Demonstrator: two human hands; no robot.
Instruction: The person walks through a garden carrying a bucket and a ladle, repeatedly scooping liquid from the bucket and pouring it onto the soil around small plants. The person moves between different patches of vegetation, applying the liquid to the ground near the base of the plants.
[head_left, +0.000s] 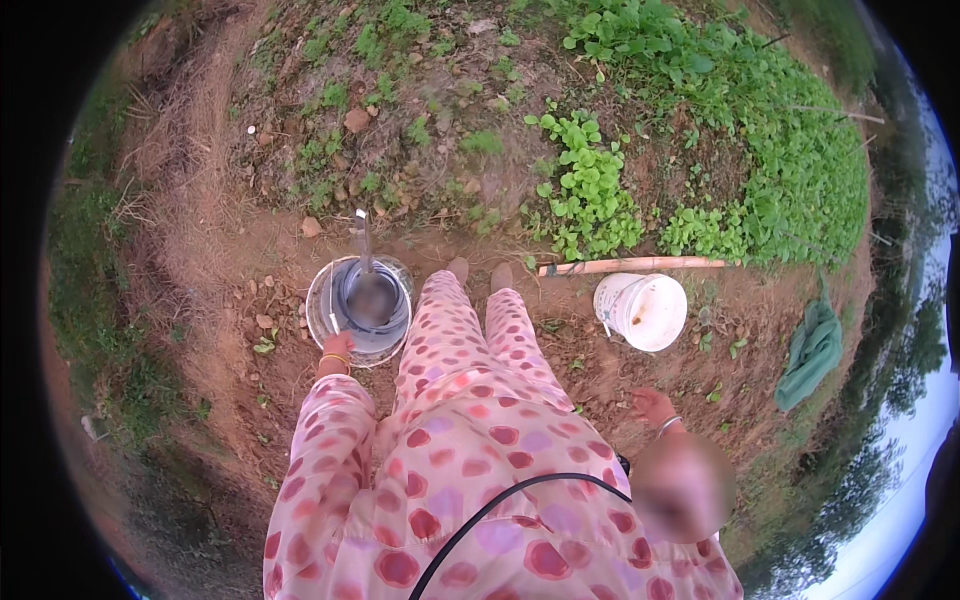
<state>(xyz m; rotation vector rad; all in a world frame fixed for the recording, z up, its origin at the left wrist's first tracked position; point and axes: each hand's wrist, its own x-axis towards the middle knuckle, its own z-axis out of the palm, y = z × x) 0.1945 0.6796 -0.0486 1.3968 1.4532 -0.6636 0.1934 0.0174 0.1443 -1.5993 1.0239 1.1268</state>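
Note:
My left hand (339, 345), with a yellow bangle at the wrist, grips the thin handle of a bucket (315, 300) at the near left rim. The bucket holds greyish liquid, and a dark round container (351, 300) sits inside it. A flat handle (364, 244) sticks up over the far rim. My right hand (652, 407), with a silver bangle, hangs with its fingers apart and nothing in it. Beyond it a white plastic bucket (660, 311) lies tilted on the soil.
A bamboo pole (637, 264) lies along the edge of the planted bed. Leafy green plants (795, 165) grow at the upper right, and stones and small weeds dot the soil ahead. A green cloth or net (810, 352) lies at the far right. My shoes (501, 277) stand between the buckets.

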